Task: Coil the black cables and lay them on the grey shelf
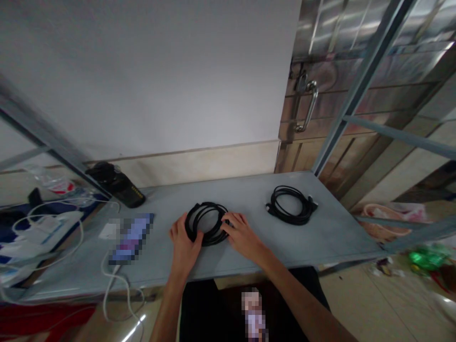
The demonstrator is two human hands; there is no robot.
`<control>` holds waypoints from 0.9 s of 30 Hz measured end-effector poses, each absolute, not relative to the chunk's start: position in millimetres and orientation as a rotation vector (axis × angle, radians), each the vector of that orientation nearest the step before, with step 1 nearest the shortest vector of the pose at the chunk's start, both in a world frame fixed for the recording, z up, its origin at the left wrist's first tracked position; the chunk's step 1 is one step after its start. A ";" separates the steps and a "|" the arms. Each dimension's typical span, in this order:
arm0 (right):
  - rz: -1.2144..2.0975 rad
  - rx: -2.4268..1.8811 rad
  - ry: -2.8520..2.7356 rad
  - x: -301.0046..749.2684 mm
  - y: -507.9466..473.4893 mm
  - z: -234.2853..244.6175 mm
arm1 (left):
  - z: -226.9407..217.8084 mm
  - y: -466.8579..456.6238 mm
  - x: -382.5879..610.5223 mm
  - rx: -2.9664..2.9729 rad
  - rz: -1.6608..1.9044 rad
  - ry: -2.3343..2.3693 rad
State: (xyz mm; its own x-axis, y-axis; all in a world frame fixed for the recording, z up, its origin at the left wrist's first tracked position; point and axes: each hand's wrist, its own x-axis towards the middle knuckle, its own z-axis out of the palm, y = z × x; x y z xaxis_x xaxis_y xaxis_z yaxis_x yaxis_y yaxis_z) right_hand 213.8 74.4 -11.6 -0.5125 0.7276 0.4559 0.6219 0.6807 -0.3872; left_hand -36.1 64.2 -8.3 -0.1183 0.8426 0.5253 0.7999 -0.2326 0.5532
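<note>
**A:** Where are the two hands?

**B:** Both rest on a coiled black cable [207, 223] lying on the grey table [331, 237], near the middle of its front edge. The left hand [184, 247] cups the coil's left side, thumb hooked over the loops. The right hand [242, 235] presses its fingers on the coil's right side.

**A:** And the state of each grip?

**B:** The left grip grasps the coil loosely, thumb across the loops. The right grip is released, fingers laid flat on the cable rather than clenched round it.

**A:** What else sits on the table?

**B:** A second coiled black cable [290, 205] lies well apart, toward the back right corner. A dark bottle [117, 184] lies on its side at the back left edge. Between bottle and hands, a pixelated phone [131, 237] lies flat, with a white cable [114, 289] trailing over the front edge.

**A:** Beyond the table?

**B:** A white wall behind, a metal door with a handle [309, 107] at the right, and white chargers and cords [42, 228] heaped past the left edge.
</note>
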 end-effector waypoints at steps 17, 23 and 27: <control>0.335 -1.298 -1.931 211.0 84.7 -21.2 | -8.9 54.0 -21.7 2.383 1.043 1.476; 0.465 -1.232 -1.873 211.9 88.3 -25.7 | -11.3 56.3 -23.5 2.401 1.047 1.552; 0.504 -1.219 -1.854 212.4 88.9 -26.8 | -12.8 57.2 -23.9 2.434 1.046 1.620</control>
